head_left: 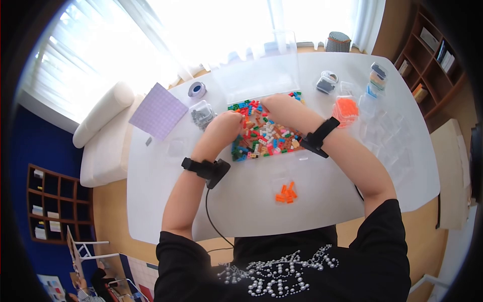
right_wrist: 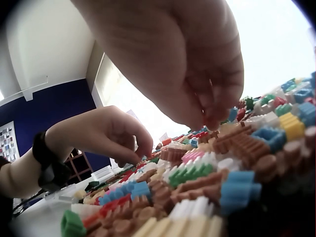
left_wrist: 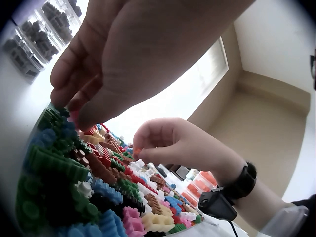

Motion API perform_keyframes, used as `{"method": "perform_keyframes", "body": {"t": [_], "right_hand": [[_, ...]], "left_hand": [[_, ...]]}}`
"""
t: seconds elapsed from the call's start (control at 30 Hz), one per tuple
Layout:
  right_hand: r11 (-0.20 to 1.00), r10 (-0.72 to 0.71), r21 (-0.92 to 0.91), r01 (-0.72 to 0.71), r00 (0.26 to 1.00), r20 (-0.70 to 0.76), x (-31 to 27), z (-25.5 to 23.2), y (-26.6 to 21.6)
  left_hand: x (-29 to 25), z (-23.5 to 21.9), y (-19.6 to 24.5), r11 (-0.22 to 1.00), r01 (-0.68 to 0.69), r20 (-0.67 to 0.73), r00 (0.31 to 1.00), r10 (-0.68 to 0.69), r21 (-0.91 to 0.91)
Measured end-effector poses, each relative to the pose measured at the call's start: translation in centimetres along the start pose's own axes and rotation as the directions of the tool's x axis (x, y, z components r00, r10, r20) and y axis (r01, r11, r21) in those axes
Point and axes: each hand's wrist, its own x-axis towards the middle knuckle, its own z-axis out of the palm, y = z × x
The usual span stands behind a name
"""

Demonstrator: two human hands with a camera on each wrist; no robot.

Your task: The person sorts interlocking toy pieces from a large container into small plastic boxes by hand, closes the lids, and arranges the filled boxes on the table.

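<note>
Many small coloured toy building bricks fill a shallow clear box on the table. At its left side is my left hand, fingers bent down among the bricks. A pinkish-red brick shows between its thumb and fingertips; I cannot tell whether they grip it. Over the far part of the pile, my right hand pinches a small orange brick between thumb and forefinger. In the right wrist view its fingertips are low over the brown and white bricks.
Loose orange bricks lie near the front edge. Clear tubs of grey bricks and orange bricks flank the box. A tape roll, a purple gridded sheet and clear containers lie around. A clear lid stands behind.
</note>
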Motion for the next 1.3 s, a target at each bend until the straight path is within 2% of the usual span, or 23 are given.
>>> {"method": "perform_keyframes", "body": {"t": [0.07,0.13,0.2,0.23,0.3,0.37,0.47,0.53,0.57,0.63,0.67,0.73,0.77,0.8,0.83,0.87,0.9,0.93,0.97,1.0,1.07,1.23,1.3], "right_hand": [[0.994,-0.038,0.096,0.043,0.998,-0.051,0.9,0.3,-0.8],[0.978,-0.068,0.191,0.086,0.992,-0.102,1.8,0.5,-1.8],[0.975,-0.139,0.175,0.136,0.99,0.006,2.7,0.8,-2.1],[0.976,-0.135,0.173,0.133,0.991,0.0,3.0,0.8,-2.2],[0.994,-0.112,0.024,0.11,0.972,0.204,3.1,0.4,-2.7],[0.989,-0.135,0.076,0.123,0.977,0.166,3.3,1.4,-2.3],[0.989,-0.133,-0.052,0.14,0.984,0.115,3.2,2.1,-2.3],[0.989,-0.146,-0.018,0.148,0.986,0.083,3.1,2.2,-2.0],[0.989,-0.145,-0.02,0.147,0.986,0.082,2.9,2.2,-1.6],[0.981,-0.164,0.094,0.172,0.982,-0.091,2.6,2.1,-0.8],[0.981,-0.163,0.095,0.172,0.982,-0.092,2.7,1.4,-0.8],[0.927,0.011,0.372,-0.044,0.996,0.092,2.3,-1.0,-1.1],[0.926,0.015,0.373,-0.048,0.996,0.092,2.0,-1.7,-1.1],[0.747,0.121,0.628,-0.219,0.973,0.195,1.5,-2.4,-1.0],[0.474,0.185,0.799,-0.37,0.929,0.321,1.1,-2.9,-0.8],[0.316,0.158,0.869,-0.381,0.924,0.348,0.5,-3.2,-0.4],[0.313,0.165,0.87,-0.381,0.924,0.346,-0.1,-3.3,-0.1],[0.186,0.188,0.898,-0.398,0.912,0.365,-0.7,-3.4,0.1],[0.054,0.207,0.913,-0.405,0.899,0.387,-1.4,-3.5,-0.1],[0.046,0.215,0.914,-0.404,0.897,0.386,-2.1,-3.7,-0.2],[-0.093,0.17,0.909,-0.407,0.893,0.417,-3.5,-4.0,-0.5],[-0.094,0.148,0.911,-0.4,0.9,0.411,-6.1,-4.3,-1.9],[-0.016,0.084,0.913,-0.408,0.909,0.408,-7.5,-4.9,-2.1]], "left_hand": [[0.4,0.6,-0.5,1.0,-0.016,-0.06,0.998,0.017,0.022],[0.9,0.7,-0.9,0.994,0.069,0.006,0.998,-0.069,0.086],[1.0,0.7,-1.1,0.998,0.027,-0.027,0.999,-0.025,0.064],[1.1,0.7,-1.1,0.999,-0.012,-0.062,0.998,0.015,0.041],[1.1,0.2,-0.7,0.998,0.013,-0.091,0.996,-0.007,0.063],[1.2,-0.1,-0.4,0.996,0.045,-0.12,0.992,-0.035,0.08],[1.5,-0.1,-0.4,0.991,0.132,-0.111,0.986,-0.128,0.032],[1.7,0.0,-0.7,0.995,0.101,0.017,0.995,-0.101,0.026],[1.6,0.0,-0.5,0.995,0.099,0.016,0.995,-0.099,0.026],[1.2,0.1,-0.2,0.995,0.092,0.024,0.995,-0.093,0.044],[1.2,0.2,-0.3,0.995,0.093,0.025,0.995,-0.094,0.045],[1.1,0.5,-0.6,0.998,0.065,0.022,0.998,-0.065,0.024],[1.1,0.3,-0.3,0.998,0.062,0.026,0.998,-0.063,0.024],[1.3,0.0,0.0,0.994,0.111,0.043,0.993,-0.112,0.024],[1.5,-0.2,0.3,0.987,0.157,0.061,0.985,-0.159,0.026],[1.6,-0.1,0.3,0.988,0.151,0.064,0.986,-0.152,0.027],[1.6,-0.2,0.2,0.992,0.129,-0.076,0.989,-0.129,0.002],[1.5,-0.3,0.1,0.994,0.105,-0.212,0.971,-0.108,-0.021],[1.6,-0.1,-0.1,0.995,0.099,-0.205,0.973,-0.101,-0.021],[1.9,0.1,-0.2,0.994,0.109,-0.232,0.967,-0.105,0.003],[2.6,0.5,-0.4,0.994,0.109,-0.254,0.962,-0.1,0.024],[3.8,1.1,-1.1,0.98,0.185,-0.106,0.979,-0.176,0.076],[3.9,0.7,-0.9,0.977,0.193,-0.078,0.98,-0.186,0.093]]}}
